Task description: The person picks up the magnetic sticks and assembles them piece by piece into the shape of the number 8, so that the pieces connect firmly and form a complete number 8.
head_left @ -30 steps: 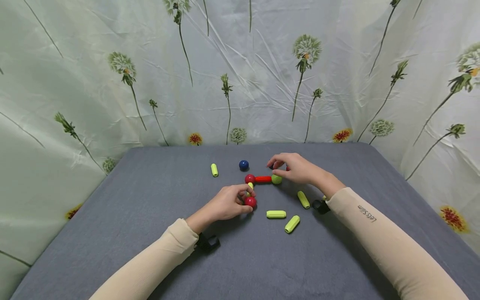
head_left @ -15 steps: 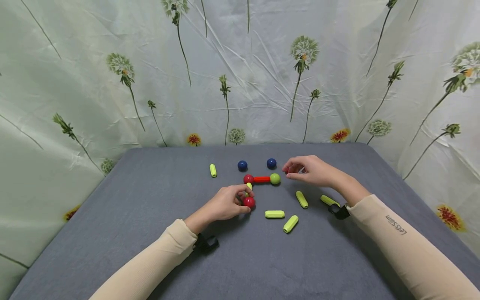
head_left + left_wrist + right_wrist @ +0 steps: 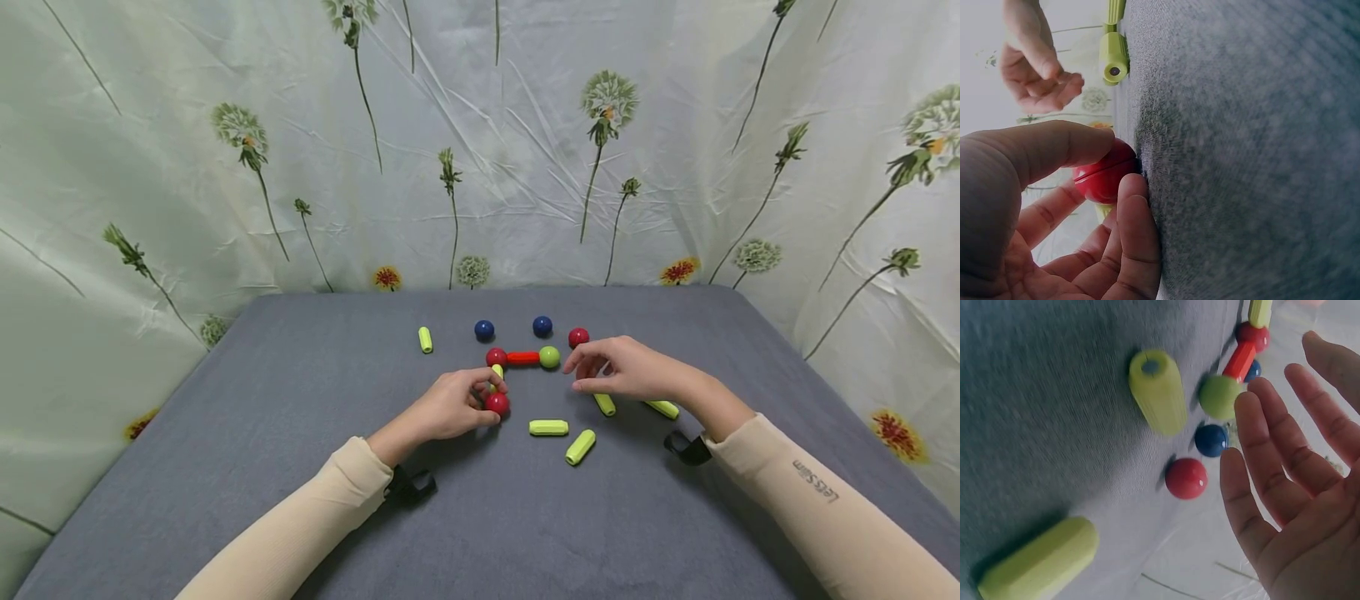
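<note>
My left hand [image 3: 456, 405] pinches a glossy red ball [image 3: 1105, 178] between thumb and fingers, low against the cloth. From this ball a yellow-green rod [image 3: 497, 373], partly behind my fingers, runs back to a second red ball [image 3: 497, 357]. A red rod [image 3: 523, 358] links that one to a green ball [image 3: 550, 357]. My right hand [image 3: 633, 367] hovers with relaxed, spread fingers and holds nothing. Beyond its fingertips lies a loose red ball [image 3: 578, 337]. Below it in the head view, a yellow-green rod [image 3: 1160, 397] is partly covered.
Two blue balls [image 3: 484, 331] [image 3: 542, 326] lie behind the joined pieces. Loose yellow-green rods lie at the back left [image 3: 425, 339], in front [image 3: 548, 427] [image 3: 581, 447] and near my right wrist [image 3: 663, 409]. A grey cloth [image 3: 300, 358] covers the table; a flowered curtain [image 3: 525, 167] hangs behind.
My right hand has moved right from the right blue ball to the loose red ball, then back toward me, leaving both balls in full view. My left hand keeps its hold.
</note>
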`<state>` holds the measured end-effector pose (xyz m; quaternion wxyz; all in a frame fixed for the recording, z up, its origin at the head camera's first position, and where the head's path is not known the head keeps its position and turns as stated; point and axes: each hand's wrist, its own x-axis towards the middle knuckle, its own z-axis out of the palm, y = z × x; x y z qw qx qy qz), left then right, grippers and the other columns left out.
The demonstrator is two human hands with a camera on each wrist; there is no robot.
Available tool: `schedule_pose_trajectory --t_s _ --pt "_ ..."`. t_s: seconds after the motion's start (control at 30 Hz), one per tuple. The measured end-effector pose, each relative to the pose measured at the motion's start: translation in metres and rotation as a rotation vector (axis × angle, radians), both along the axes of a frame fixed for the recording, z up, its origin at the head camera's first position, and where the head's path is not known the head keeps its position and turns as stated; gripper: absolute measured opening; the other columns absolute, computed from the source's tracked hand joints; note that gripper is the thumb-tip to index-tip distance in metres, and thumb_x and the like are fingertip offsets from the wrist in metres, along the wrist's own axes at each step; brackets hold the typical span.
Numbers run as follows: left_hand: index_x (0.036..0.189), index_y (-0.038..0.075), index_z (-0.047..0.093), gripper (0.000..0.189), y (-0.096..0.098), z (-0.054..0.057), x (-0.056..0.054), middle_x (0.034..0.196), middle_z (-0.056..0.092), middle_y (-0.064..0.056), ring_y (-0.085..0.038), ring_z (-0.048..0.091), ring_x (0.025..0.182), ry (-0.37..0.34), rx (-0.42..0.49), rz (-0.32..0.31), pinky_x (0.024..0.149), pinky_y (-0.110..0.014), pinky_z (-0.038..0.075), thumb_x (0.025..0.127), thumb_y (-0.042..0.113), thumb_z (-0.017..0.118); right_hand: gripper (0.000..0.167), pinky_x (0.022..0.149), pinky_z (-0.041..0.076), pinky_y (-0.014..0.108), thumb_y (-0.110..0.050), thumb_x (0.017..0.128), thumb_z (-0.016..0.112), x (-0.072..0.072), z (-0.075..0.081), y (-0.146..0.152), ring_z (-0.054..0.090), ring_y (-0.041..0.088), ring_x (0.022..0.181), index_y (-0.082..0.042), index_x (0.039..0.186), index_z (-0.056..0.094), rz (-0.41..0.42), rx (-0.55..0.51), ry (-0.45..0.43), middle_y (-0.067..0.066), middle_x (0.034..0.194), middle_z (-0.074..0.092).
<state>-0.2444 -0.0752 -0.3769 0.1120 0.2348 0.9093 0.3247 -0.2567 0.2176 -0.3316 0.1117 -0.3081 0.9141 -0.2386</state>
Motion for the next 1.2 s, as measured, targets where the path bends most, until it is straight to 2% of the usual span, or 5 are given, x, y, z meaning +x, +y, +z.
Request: schedule_pose_trajectory --t_s 0.27,0.67,0.93,1.2 --pt "0.105 0.031 0.059 0.032 0.0 -0.001 -0.001 0.095 0.062 0.006 -0.008 0.061 0.075 -0.01 -0.004 0.007 0.07 -0.026 0.048 0.078 0.023 0.075 0.03 0.074 0.05 0.025 -0.038 0.084 0.068 0.012 -0.007 -0.007 0.061 0.009 0.081 -0.023 0.109 0.063 0.027 0.01 -0.094 -0.01 0.086 0.065" --pt "0.105 0.031 0.059 0.032 -0.001 -0.001 -0.002 0.094 0.063 0.005 -0.008 0.061 0.073 -0.01 -0.003 -0.001 0.07 -0.027 0.048 0.078 0.023 0.075 0.029 0.064 0.048 0.022 -0.039 0.084 0.068 0.018 -0.02 -0.018 0.058 0.01 0.074 -0.021 0.106 0.064 0.082 0.016 -0.15 -0.007 0.085 0.063" --pt "0.107 0.028 0.06 0.034 -0.001 0.0 -0.001 0.095 0.063 0.006 -0.008 0.061 0.072 -0.003 -0.003 -0.003 0.069 -0.027 0.048 0.078 0.023 0.075 0.027 0.065 0.048 0.022 -0.039 0.084 0.068 0.016 -0.025 -0.021 0.059 0.009 0.074 -0.022 0.105 0.064 0.088 0.029 -0.157 -0.007 0.083 0.064" --pt "0.106 0.029 0.059 0.033 -0.001 -0.001 -0.001 0.095 0.062 0.006 -0.008 0.061 0.073 -0.009 -0.006 -0.001 0.07 -0.027 0.048 0.078 0.024 0.075 0.02 0.063 0.048 0.022 -0.038 0.084 0.068 0.014 -0.027 -0.025 0.058 0.007 0.072 -0.026 0.1 0.065 0.087 0.041 -0.143 -0.009 0.08 0.063"
